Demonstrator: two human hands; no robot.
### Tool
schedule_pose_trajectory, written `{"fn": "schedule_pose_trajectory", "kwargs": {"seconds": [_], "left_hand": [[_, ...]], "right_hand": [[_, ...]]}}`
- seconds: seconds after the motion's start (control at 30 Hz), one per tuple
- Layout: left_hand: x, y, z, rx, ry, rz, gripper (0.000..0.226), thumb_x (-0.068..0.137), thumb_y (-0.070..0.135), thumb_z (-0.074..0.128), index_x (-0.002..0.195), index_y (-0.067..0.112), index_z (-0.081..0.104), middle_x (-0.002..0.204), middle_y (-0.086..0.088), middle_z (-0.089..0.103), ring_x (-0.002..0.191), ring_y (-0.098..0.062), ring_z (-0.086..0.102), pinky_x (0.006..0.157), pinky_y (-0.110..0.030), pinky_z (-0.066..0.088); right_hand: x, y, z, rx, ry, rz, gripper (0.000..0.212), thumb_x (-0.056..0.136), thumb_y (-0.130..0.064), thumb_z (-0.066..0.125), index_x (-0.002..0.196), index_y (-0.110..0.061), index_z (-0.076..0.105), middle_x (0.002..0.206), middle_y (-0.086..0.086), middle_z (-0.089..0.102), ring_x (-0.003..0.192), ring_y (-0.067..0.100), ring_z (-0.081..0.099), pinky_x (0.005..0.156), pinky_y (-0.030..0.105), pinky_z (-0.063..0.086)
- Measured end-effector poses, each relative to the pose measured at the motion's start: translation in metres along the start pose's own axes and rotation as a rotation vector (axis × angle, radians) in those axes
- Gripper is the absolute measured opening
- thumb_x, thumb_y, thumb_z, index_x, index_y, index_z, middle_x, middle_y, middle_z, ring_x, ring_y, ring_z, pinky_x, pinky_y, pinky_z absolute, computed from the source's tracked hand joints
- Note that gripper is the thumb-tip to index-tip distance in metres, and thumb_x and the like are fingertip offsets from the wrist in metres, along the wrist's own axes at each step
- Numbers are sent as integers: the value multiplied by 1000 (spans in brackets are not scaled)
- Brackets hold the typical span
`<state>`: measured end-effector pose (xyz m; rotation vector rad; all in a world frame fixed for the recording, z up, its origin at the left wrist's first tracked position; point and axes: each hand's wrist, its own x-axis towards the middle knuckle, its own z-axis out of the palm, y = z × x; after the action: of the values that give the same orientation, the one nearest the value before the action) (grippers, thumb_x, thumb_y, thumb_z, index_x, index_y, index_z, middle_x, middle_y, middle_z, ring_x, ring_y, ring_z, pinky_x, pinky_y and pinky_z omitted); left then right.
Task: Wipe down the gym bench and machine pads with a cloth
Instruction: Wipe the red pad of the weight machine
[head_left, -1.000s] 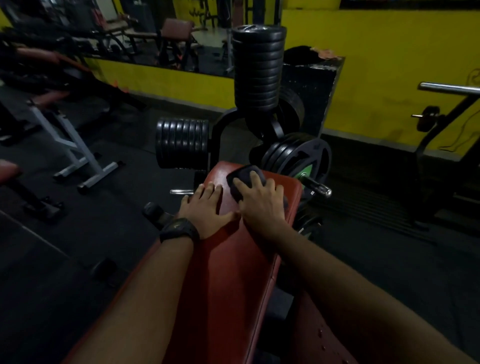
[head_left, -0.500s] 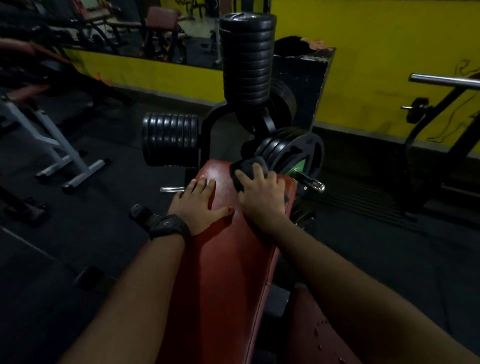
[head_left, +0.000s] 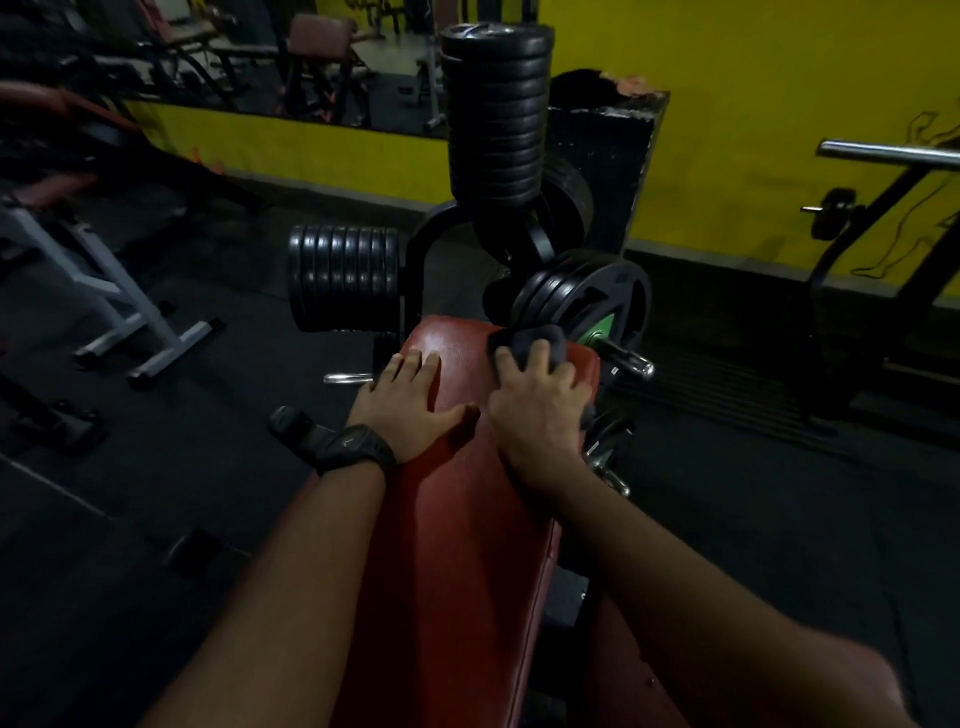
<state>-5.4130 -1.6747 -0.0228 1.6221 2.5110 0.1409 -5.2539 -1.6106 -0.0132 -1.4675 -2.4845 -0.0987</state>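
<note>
Two hands sit at the far end of the surface (head_left: 457, 545): the left hand (head_left: 410, 410) lies flat, fingers spread; the right hand (head_left: 535, 410) grips the dark cloth (head_left: 540, 340) at the far right corner. The near stretch (most of the padding) probably awaits wiping.

No legible text anywhere, seemingly too dim.
</note>
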Motion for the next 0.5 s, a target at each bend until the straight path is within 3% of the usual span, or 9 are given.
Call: {"fn": "schedule_pose_trajectory", "kwargs": {"seconds": [0.07,0.23,0.37,0.43,0.5], "left_hand": [[-3,1,-1,-8,-2,-4,113,72,93,15,163,26,8,171,0,4,157,-18,2,124,-52,18],[-15,1,2,-17,15,-76,103,81,89,22,162,26,13,171,0,8,157,-22,8,119,-53,25],[-14,-5,2,-31,18,-48,93,89,77,27,162,20,15,170,-7,12,156,-25,11,122,-47,24],[-13,-10,1,-83,36,-22,86,96,67,40,162,18,18,169,-8,16,156,-25,13,124,-43,22],[-16,-11,1,-102,57,-20,88,94,69,44,162,16,21,169,-7,17,156,-24,14,124,-41,22]], "right_hand": [[13,-1,1,10,-31,-38,54,100,-34,42,153,-29,32,153,17,34,111,39,51,82,51,45],[2,5,-4,-18,-91,197,60,100,-33,41,157,-27,24,159,22,26,122,46,46,89,56,43],[-9,-22,-10,29,-66,-82,51,102,-39,43,152,-32,36,158,14,31,120,38,47,92,51,41],[17,-34,-4,75,-103,-235,53,101,-43,45,153,-42,34,162,5,28,126,35,44,97,50,39],[49,-40,2,49,-145,-359,55,101,-47,46,153,-47,29,164,1,26,130,35,42,100,51,39]]}}
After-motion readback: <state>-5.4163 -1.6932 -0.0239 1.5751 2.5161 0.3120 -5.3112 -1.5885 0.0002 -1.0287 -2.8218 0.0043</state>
